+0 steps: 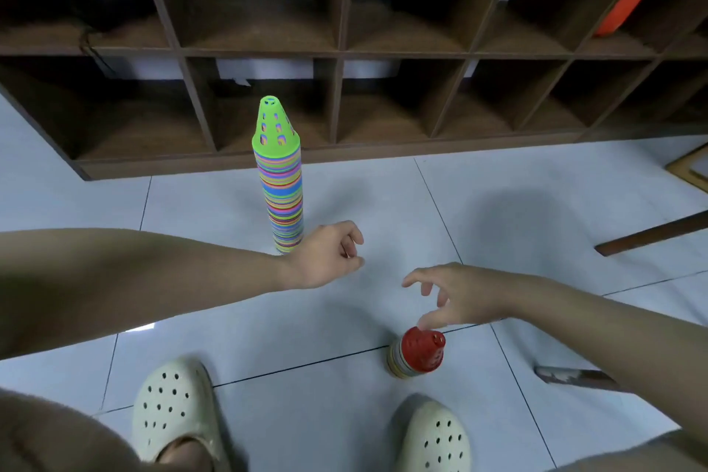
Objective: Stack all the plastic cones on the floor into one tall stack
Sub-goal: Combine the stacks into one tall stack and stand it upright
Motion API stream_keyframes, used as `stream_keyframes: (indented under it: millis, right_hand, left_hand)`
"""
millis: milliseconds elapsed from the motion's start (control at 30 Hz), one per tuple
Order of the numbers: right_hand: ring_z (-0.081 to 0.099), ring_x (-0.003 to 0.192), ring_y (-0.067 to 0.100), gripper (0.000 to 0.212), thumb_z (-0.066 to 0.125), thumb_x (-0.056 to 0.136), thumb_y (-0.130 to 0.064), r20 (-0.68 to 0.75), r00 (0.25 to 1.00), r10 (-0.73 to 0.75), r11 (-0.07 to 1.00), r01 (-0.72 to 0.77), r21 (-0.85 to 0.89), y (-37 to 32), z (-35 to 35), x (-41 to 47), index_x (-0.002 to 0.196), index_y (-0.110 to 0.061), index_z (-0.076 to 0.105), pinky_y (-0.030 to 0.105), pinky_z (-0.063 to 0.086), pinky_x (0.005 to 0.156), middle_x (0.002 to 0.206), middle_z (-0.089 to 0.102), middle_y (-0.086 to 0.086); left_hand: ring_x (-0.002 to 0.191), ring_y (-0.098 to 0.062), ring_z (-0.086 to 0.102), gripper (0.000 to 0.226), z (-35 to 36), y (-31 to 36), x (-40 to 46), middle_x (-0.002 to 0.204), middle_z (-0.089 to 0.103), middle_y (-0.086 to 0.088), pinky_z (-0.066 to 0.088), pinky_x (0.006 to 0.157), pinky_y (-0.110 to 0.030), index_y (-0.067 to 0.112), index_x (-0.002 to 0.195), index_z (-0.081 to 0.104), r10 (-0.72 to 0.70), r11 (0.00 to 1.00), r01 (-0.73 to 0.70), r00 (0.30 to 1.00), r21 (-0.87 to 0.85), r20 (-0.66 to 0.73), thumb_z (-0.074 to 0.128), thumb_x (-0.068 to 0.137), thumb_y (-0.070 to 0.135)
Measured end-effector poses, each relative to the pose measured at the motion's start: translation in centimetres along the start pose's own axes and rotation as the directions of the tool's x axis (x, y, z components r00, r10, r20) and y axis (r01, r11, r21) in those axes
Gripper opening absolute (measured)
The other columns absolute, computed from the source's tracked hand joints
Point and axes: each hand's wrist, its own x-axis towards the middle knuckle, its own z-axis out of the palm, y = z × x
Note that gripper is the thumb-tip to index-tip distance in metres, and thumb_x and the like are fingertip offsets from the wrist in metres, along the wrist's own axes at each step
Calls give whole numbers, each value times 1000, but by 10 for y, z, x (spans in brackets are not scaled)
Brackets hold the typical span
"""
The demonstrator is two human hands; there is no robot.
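Standing on pale tile floor (498, 226), short red-topped cone stack (418, 354) nearest, between clogs (174, 410). Right hand (459, 295) above it, fingers spread, thumb at red tip. Left hand (329, 255) loosely curled, holding nothing, beside base of tall green-topped stack (282, 180). Bare tile between stacks. Shelf unit (344, 61) edge just behind tall stack.

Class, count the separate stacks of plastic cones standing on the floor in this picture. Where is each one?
2. The tall stack, topped by a green cone, stands before the wooden shelf, beside the left hand. The short stack, topped by a red cone, sits under the right hand.
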Motion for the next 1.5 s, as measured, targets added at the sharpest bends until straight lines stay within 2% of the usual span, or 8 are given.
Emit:
stream_keyframes:
  millis: [200,433,667,800,900,1033,1200,1500]
  right_hand:
    - [54,110,8,77,80,73,-59,31,1000,0,1000,0,-22,29,4,7,139,-47,41,25,45,88,125,49,-14]
    - [53,116,6,95,82,62,-68,203,977,-60,995,75,-71,57,36,33,142,-55,33,24,43,92,129,43,-19]
    - [53,108,2,72,79,71,-64,152,977,-148,983,163,-85,77,50,49,134,-52,47,26,45,94,117,49,-23]
    - [51,112,2,72,74,74,-65,136,971,-197,964,217,-151,84,56,51,138,-51,44,29,44,98,118,51,-23]
    - [48,111,-2,67,73,76,-62,108,957,-269,948,283,-145,73,61,52,135,-49,47,21,39,90,122,50,-22]
    - [53,100,4,45,66,84,-53,140,938,-316,910,342,-233,60,62,57,127,-46,54,29,46,85,123,49,-19]
    - [53,99,2,41,71,84,-42,54,965,-258,963,262,-71,79,41,68,124,-38,63,30,46,94,110,60,-19]
    - [62,99,6,49,69,71,-47,19,999,-40,996,39,85,124,47,64,119,-45,60,38,56,86,106,65,-20]
  left_hand:
    - [73,-19,63,27,57,-23,5,81,64,8,54,72,-34,20,102,59,-53,998,52,998,27,36,75,81,21]
    - [77,-14,59,21,115,-64,-28,87,61,8,46,74,-23,17,108,62,-148,984,136,984,114,99,64,87,17]
    - [87,-15,57,29,148,-82,-35,99,61,8,45,79,-25,18,117,60,-251,962,221,948,162,195,60,89,19]
    - [92,-19,60,38,173,-87,-36,112,65,1,46,80,-26,17,123,58,-300,952,270,917,143,263,59,86,15]
    - [102,-25,61,46,191,-90,-40,117,65,-3,48,84,-29,17,124,58,-281,959,252,908,131,310,63,79,13]
    - [108,-23,58,60,207,-91,-40,123,58,-4,49,90,-32,19,132,52,-242,970,217,897,110,370,67,74,15]
    - [111,-22,56,70,214,-90,-30,125,56,-3,49,93,-34,21,136,49,-225,974,215,909,69,351,74,71,20]
    - [110,-22,59,69,231,-85,-15,119,64,-3,51,92,-36,19,128,56,-256,963,270,935,-24,245,84,66,30]
